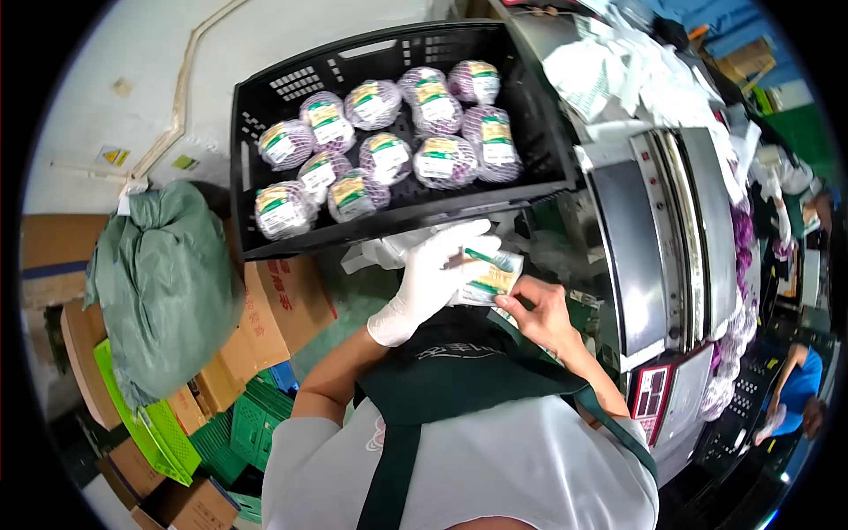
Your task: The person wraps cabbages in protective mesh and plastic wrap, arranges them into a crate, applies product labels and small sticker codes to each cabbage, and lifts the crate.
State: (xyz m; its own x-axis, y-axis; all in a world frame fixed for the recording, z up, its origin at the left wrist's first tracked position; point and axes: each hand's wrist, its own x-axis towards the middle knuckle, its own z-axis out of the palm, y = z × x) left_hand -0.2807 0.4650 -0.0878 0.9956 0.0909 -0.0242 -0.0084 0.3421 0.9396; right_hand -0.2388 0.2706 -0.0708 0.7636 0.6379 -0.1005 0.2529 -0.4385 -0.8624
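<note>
The label (488, 276), a thin, limp, light sheet at 6 o'clock of the crate (265, 115), lay across the gloved left hand (437, 274), fingers curled round it, while the bare right hand (537, 314) pinched its lower edge, likely the best grip.

Black crate (265, 168) of netted produce, with the floor (106, 53) beside it
The crate holds about a dozen purple netted bundles (373, 104), each with a green and white label, grouped toward its middle and right wall. On the pale floor at the left lie a green sack (163, 283), cardboard boxes (287, 305) and green plastic baskets (159, 433), crowded close together
</note>
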